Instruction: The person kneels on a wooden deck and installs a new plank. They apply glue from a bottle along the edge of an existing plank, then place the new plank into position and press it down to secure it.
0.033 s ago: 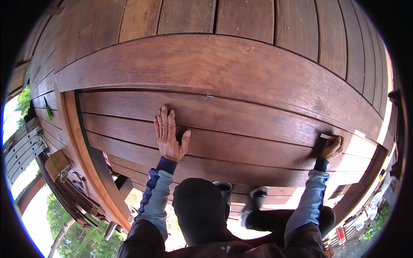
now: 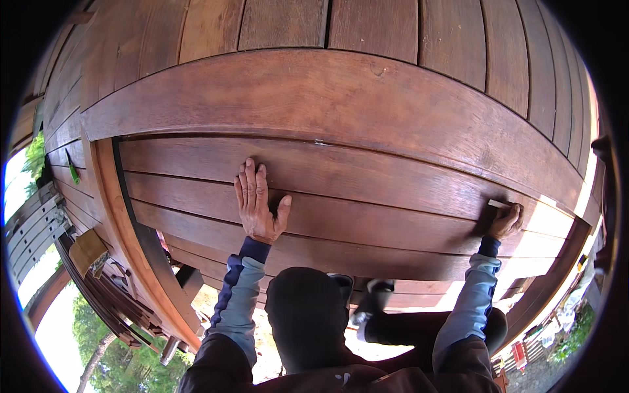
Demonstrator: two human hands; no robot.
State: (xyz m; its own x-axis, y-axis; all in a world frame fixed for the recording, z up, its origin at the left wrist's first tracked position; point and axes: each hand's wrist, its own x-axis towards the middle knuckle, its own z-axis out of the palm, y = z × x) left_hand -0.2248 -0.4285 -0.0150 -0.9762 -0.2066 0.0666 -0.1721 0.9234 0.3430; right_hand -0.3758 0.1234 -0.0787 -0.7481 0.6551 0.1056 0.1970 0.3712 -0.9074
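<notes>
My left hand [image 2: 261, 204] lies flat on the reddish-brown wooden boards [image 2: 367, 219], fingers stretched forward and thumb apart, with nothing in it. To the right, my right hand [image 2: 505, 221] is closed round a small flat piece with a pale edge [image 2: 500, 204], held against the same boards near a sunlit patch. Its kind is not clear, as the fingers cover most of it. Beyond both hands a wide curved-looking wooden beam [image 2: 327, 92] runs across the boards.
Upright-looking planks [image 2: 373, 26] fill the area past the beam. At left stand a wooden post [image 2: 105, 177], a green-handled tool [image 2: 72, 169], a metal ladder-like frame [image 2: 33, 219] and a cardboard piece [image 2: 87, 250]. A dark-clad leg and shoe [image 2: 373, 298] show below the boards.
The shoe below the boards has shifted left. Both hands stay in nearly the same place, the right one still closed on the small flat piece.
</notes>
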